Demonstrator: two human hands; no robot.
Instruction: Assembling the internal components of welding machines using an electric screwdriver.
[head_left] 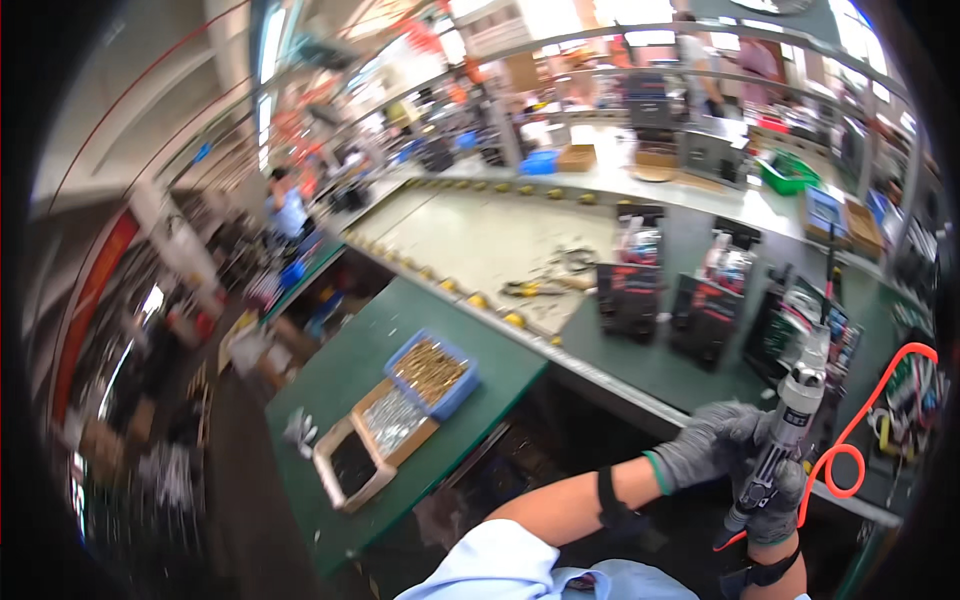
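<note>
A tool [793, 420] is standing tilted in front of the person, its upper end leaning away and to the right. The right hand [780, 510] is wrapping its fingers around the tool's lower part, closing snugly on it. The left hand [705, 445] is bending its fingers at the left side of the tool's barrel; whether they are gripping it or only touching, I cannot tell. The step in hand seems to be steadying or adjusting the tool, and the next move is probably calling for a firm right grip and a slack hose [834, 450].

The tool is showing a silvery, cylindrical body with a dark lower end. Both hands are wearing grey knit-looking gloves. The smooth orange hose is looping just right of the tool. Beyond the tool's upper end, a black unit [765, 325] is sitting on the green table [590, 335]; two flat-faced units [630, 305] are standing to the tool's left. Farther left of the tool, a blue plastic bin [455, 399] is holding brass-coloured pieces, beside a cardboard box [416, 451] of silvery ones.
</note>
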